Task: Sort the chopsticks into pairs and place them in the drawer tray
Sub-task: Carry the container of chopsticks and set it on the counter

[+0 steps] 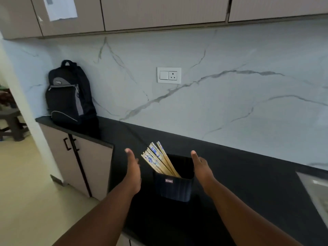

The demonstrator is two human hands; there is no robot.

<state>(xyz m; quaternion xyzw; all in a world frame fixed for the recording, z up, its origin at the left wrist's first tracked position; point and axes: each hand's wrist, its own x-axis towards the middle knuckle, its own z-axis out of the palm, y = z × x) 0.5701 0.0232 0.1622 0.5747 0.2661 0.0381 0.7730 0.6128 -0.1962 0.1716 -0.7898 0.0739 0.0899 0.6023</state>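
From the head camera, a bundle of chopsticks (160, 159) stands in a dark, ribbed container (173, 185) on the black countertop (248, 174), close to its front edge and near the corner where the counter steps back toward the lower cabinets. The sticks lean to the left, their blue-patterned tops fanned out above the container's rim. The left hand (133, 172) is held spread and empty just to the left of the container, and the right hand (201, 167) is likewise spread and empty just to its right; neither appears to touch the container or the sticks. No drawer tray is visible, so the sorting seems not yet begun.

The risks come mostly from the lean. The sticks' weight sits on the left side, so if the hands close unevenly or squeeze the container high up, it could tip toward the left hand and spill the bundle. It also stands near the front edge, so a spill could send loose sticks rolling off onto the floor. Grabbing the fanned tops in one go might scatter them, since nothing binds them together.

A black backpack (70, 96) rests at the far left end of the counter, well apart from the work.
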